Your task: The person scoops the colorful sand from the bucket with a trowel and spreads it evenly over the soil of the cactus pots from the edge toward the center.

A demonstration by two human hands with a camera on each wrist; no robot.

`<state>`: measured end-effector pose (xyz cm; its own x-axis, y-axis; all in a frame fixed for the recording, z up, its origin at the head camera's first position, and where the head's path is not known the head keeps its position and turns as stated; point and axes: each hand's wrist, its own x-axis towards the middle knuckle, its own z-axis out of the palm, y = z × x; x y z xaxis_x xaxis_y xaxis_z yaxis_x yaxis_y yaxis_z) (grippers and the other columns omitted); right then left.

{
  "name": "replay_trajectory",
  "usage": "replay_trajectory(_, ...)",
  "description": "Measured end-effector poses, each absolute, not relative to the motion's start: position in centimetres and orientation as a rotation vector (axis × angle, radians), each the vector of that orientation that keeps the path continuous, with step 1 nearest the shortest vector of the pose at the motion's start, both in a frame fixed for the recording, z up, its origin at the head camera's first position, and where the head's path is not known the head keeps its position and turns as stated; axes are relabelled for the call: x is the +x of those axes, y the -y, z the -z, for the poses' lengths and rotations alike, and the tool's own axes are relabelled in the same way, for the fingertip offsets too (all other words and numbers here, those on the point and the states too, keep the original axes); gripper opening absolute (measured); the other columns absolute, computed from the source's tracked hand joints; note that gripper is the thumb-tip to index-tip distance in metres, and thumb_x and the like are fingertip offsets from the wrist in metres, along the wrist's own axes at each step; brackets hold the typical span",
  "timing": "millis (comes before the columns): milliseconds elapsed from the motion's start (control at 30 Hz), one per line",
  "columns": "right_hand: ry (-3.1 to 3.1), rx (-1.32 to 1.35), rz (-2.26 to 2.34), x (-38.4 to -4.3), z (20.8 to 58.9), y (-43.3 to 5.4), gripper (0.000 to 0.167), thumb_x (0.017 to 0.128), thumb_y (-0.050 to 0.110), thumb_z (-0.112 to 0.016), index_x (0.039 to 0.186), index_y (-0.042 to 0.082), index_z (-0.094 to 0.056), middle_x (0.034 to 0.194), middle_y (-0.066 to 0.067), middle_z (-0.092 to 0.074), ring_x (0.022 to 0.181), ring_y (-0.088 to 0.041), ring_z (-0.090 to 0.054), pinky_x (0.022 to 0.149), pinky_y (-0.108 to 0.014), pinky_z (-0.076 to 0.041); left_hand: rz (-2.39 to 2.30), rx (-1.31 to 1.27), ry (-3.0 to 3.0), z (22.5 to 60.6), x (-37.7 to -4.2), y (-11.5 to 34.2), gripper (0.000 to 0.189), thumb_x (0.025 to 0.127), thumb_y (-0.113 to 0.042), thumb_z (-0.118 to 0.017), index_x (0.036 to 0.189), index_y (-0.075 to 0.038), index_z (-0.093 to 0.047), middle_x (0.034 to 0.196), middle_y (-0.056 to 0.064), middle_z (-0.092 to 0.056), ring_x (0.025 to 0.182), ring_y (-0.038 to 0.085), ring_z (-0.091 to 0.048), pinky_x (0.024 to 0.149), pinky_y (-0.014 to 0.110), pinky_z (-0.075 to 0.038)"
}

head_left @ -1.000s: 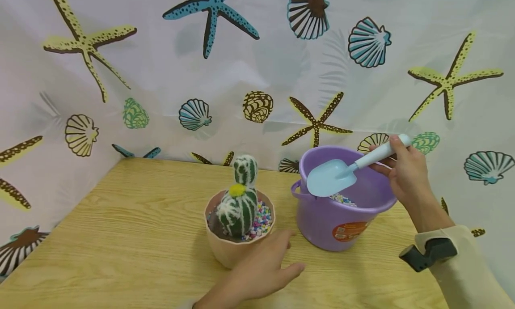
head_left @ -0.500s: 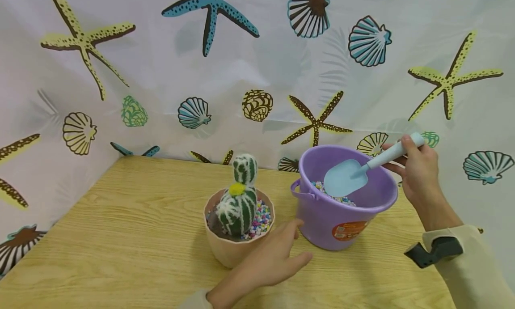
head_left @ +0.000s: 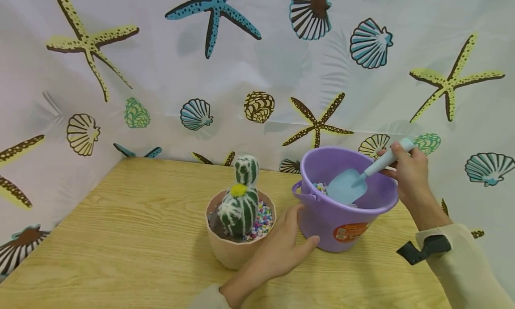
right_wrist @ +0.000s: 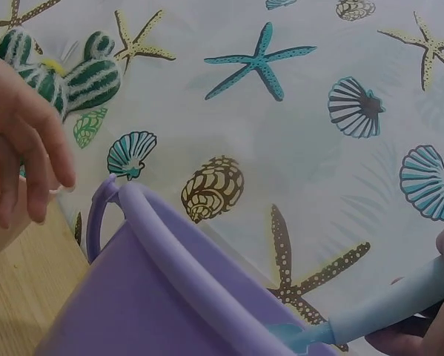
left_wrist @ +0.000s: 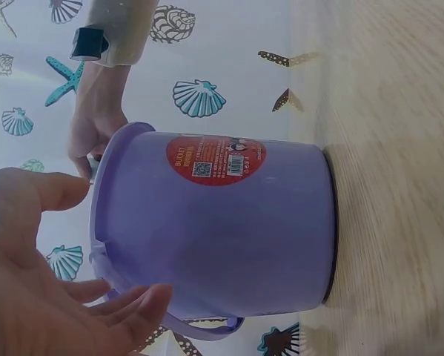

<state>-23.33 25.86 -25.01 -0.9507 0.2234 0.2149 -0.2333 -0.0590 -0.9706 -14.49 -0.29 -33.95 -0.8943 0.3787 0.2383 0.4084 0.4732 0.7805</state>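
A light-blue scoop shovel (head_left: pixel 349 187) is held by its handle in my right hand (head_left: pixel 411 177), its blade down inside the purple bucket (head_left: pixel 334 226). Small colourful pebbles (head_left: pixel 320 188) show in the bucket beside the blade. In front of the bucket's left side, my left hand (head_left: pixel 283 246) is spread, thumb and fingers apart, holding nothing. In the left wrist view its fingers (left_wrist: pixel 144 308) are close to the bucket; whether they touch it I cannot tell. The right wrist view shows the shovel's handle (right_wrist: pixel 392 304) above the rim.
Left of the bucket stands a peach-coloured pot (head_left: pixel 225 251) with a green and white cactus (head_left: pixel 240 210) and colourful pebbles around it. Both containers are on a wooden table (head_left: pixel 132 237). A curtain with sea-shell prints (head_left: pixel 161 67) hangs right behind the table.
The shovel's blade has gone from over the bucket's left rim down into the bucket, moving right. My left hand has shifted right and slightly up, closer to the bucket.
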Motion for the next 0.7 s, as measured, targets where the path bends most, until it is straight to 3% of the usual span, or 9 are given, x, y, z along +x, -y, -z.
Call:
replay_trajectory(400,2.009,0.062,-1.942,-24.0,25.6,-25.1,0.008,0.101,0.02,-0.045,0.096,0.015,-0.05,0.073,0.013,-0.066,0.069,-0.003,-0.065,0.06,-0.02,-0.055,1.521,-0.527,2.566,33.9,-15.2,-1.5,0.09,0.087,-0.04,-0.066,0.152,-0.008,-0.013,0.149,0.02,-0.028,0.138,0.036,-0.031,0.11,0.054,-0.031)
replay_trajectory(700,2.03,0.068,-1.898,-24.6,25.9,-25.0,0.005,0.101,0.016,-0.045,0.097,0.015,-0.049,0.075,0.014,-0.065,0.073,-0.002,-0.062,0.063,-0.018,-0.053,1.496,-0.507,2.584,33.6,-16.0,-2.1,0.096,0.085,-0.047,-0.067,0.153,-0.011,-0.01,0.154,0.018,-0.022,0.138,0.037,-0.032,0.107,0.057,-0.033)
